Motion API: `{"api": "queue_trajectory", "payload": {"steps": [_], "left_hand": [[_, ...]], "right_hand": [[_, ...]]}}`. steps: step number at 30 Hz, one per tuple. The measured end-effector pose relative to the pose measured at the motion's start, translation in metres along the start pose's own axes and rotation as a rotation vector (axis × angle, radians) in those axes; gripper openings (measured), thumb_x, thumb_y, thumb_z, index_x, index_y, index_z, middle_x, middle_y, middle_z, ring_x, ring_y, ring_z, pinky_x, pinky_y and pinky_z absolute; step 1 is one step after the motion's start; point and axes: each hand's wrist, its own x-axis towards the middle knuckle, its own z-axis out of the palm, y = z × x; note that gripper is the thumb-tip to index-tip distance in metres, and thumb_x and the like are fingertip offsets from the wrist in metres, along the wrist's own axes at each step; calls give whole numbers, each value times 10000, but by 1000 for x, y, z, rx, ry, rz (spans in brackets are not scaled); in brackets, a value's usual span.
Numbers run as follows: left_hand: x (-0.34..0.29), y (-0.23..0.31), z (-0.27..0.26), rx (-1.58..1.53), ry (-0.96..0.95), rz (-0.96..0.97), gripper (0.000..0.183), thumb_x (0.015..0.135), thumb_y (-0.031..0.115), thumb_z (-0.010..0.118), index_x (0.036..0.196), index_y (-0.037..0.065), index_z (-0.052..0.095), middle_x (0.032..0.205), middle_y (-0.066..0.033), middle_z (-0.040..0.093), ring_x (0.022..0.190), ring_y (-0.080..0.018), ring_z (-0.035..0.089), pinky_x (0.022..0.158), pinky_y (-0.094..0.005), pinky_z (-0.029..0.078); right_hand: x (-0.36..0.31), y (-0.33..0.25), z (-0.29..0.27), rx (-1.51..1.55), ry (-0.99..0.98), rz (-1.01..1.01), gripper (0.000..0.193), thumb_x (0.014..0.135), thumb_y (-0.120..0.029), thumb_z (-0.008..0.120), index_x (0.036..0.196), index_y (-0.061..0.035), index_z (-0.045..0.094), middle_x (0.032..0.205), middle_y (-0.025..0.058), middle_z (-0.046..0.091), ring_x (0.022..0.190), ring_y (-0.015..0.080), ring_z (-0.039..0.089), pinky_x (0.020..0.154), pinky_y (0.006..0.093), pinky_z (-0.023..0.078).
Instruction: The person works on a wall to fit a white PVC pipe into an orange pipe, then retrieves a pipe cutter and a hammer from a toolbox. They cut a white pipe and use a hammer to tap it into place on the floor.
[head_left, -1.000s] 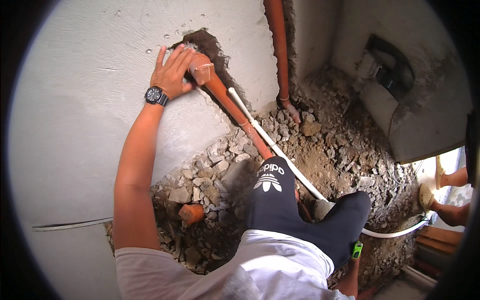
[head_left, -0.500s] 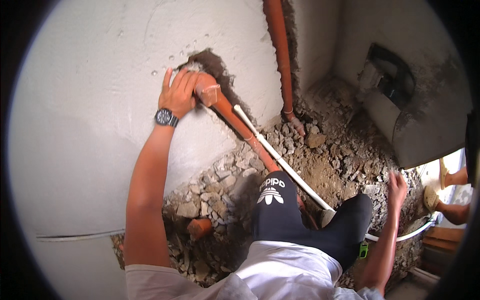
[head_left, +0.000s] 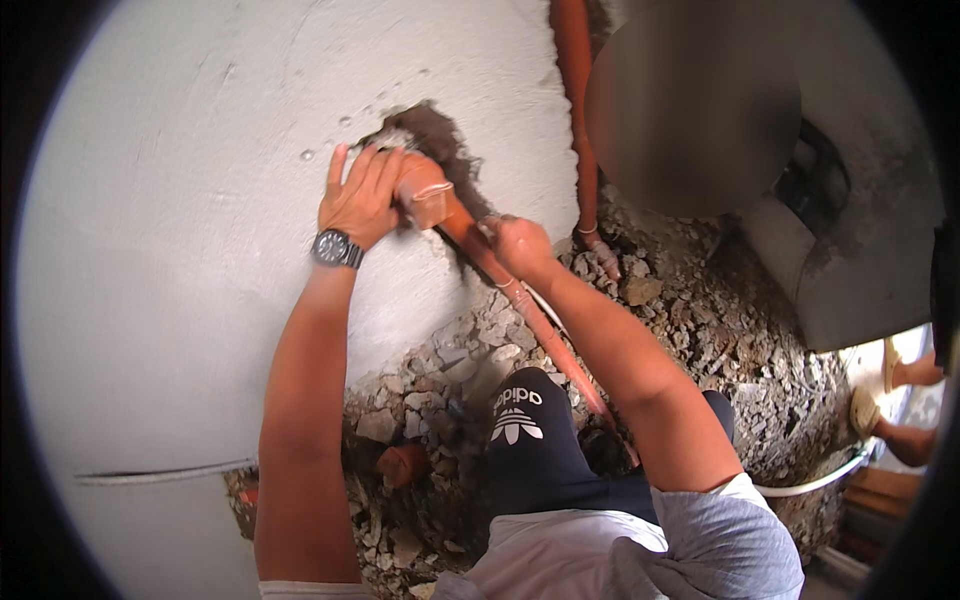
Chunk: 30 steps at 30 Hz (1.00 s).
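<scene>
1. The orange pipe (head_left: 545, 335) slants down from a ragged hole (head_left: 430, 125) in the pale plastered wall (head_left: 190, 250) toward the person's knees. It's smooth and dusty, with a thin pale ring partway along.
2. At its top sits an orange elbow (head_left: 430, 195), fatter than the pipe, with a pale, shiny patch where the two meet. The elbow's far end goes into the hole.
3. The left hand (head_left: 358, 205) lies at the elbow's left side, fingers spread apart, tips by the lower rim of the hole. A dark watch (head_left: 333, 247) is on that wrist.
4. The right hand (head_left: 522, 245) is just beside the orange pipe, below the elbow, its fingers curled in — whether they are clamped on anything, I can't tell.
5. Hard to see: the white pipe (head_left: 543, 303) is mostly hidden by the right hand and forearm, and the lower end of the orange pipe is lost in shadow between the legs. A round blurred patch (head_left: 693, 105) covers part of the far corner. Another person's sandalled foot (head_left: 865, 412) shows at the right, the body cut off.
6. Against half a second ago, the right hand is no longer out over the rubble (head_left: 760, 370) by the right knee; it's up at the pipes — and the white pipe's upper end, plain to see then, is covered. The blurred patch is new too. The left hand keeps its place at the elbow.
</scene>
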Motion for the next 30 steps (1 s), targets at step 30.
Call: {"api": "queue_trajectory", "payload": {"steps": [30], "left_hand": [[4, 1, -13, 120, 131, 51, 491, 814, 238, 689, 1300, 179, 647, 1167, 10, 679, 1211, -133, 588, 1277, -450, 140]], "right_hand": [[34, 19, 10, -288, -190, -111, 276, 984, -359, 538, 1077, -202, 745, 890, 180, 742, 831, 392, 723, 746, 495, 572]]}}
